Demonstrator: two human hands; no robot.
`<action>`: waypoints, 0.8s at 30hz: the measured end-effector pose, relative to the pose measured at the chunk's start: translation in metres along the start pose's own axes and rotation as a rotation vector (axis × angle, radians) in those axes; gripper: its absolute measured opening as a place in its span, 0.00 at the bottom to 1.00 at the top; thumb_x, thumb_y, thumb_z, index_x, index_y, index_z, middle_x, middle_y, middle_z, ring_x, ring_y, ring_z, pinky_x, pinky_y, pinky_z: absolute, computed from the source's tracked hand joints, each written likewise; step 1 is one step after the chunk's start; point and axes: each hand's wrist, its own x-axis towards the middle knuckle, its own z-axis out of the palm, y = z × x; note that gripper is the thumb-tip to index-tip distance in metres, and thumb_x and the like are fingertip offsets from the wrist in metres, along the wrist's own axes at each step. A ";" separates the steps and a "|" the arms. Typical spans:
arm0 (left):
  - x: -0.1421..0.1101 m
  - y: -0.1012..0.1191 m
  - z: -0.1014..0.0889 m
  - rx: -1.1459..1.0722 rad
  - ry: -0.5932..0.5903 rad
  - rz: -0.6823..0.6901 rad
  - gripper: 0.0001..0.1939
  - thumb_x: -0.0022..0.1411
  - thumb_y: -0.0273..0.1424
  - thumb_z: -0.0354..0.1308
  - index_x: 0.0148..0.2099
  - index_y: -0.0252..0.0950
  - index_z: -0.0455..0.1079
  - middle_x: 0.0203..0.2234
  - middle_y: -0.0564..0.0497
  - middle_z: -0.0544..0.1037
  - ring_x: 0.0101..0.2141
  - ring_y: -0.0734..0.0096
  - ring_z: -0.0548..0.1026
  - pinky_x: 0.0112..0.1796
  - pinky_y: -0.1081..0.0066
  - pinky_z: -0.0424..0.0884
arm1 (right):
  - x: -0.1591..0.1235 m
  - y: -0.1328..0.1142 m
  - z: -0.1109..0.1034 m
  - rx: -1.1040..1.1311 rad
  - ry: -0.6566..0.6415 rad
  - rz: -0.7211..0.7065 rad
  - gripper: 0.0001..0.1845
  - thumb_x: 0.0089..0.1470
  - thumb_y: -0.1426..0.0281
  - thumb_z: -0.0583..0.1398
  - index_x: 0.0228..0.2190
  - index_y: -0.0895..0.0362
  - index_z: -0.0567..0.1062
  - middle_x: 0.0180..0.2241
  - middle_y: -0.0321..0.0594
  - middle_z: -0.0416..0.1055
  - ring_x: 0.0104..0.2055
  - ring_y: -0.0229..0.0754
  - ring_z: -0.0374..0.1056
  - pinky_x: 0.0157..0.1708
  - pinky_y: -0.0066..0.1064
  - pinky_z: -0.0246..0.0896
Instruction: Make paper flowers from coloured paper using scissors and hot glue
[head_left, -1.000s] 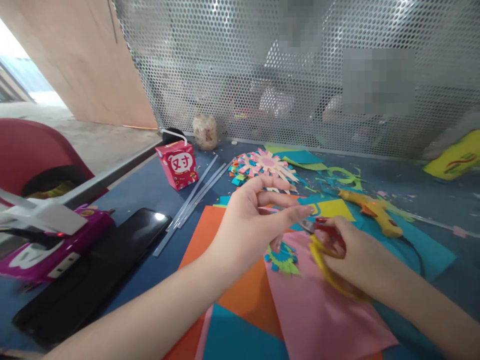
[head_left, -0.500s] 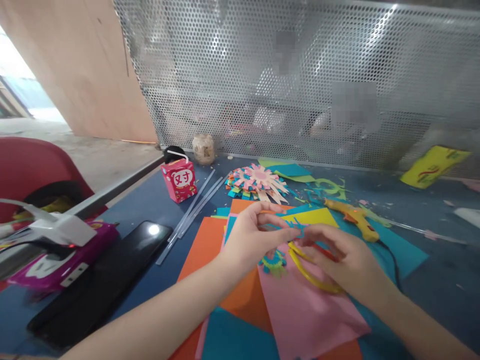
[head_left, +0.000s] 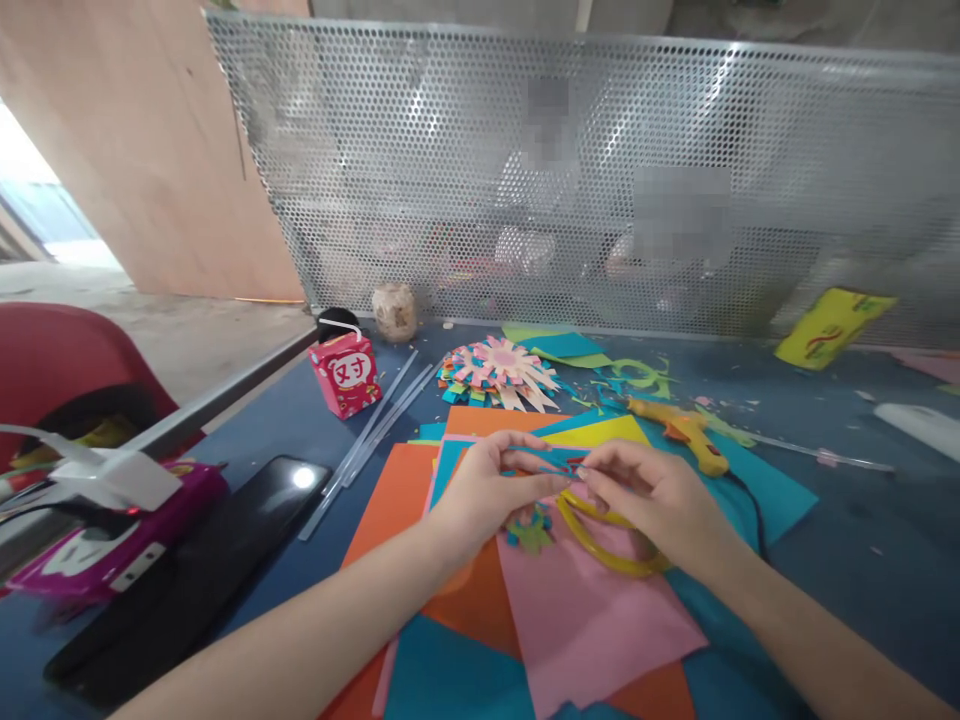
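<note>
My left hand (head_left: 486,487) pinches a thin blue paper strip (head_left: 541,458) above the stacked paper sheets. My right hand (head_left: 651,497) meets it fingertip to fingertip at the strip's right end, fingers closed, with yellow-handled scissors (head_left: 600,535) hanging in its palm. Below the hands lie a pink sheet (head_left: 592,620), an orange sheet (head_left: 397,500) and a small green-and-blue paper cut-out (head_left: 529,527). A finished multicoloured paper flower (head_left: 496,370) lies further back.
A yellow glue gun (head_left: 686,432) lies right of the sheets. A red drink carton (head_left: 345,371), clear glue sticks (head_left: 375,430), a black phone (head_left: 187,570) and a magenta device (head_left: 112,540) sit on the left. A perforated metal screen (head_left: 600,180) closes the back; people sit behind it.
Both hands came together: the right hand left the pink sheet and rose to the left hand's fingertips, and a blue strip is now pinched between them. The camera view tilted upward.
</note>
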 end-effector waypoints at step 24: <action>0.017 0.005 -0.023 0.441 -0.039 -0.055 0.09 0.55 0.29 0.54 0.39 0.33 0.64 0.17 0.57 0.71 0.13 0.81 0.67 0.15 0.81 0.56 | -0.011 -0.002 -0.009 -0.316 -0.478 -0.019 0.04 0.45 0.74 0.57 0.23 0.56 0.71 0.19 0.30 0.63 0.20 0.31 0.56 0.17 0.22 0.43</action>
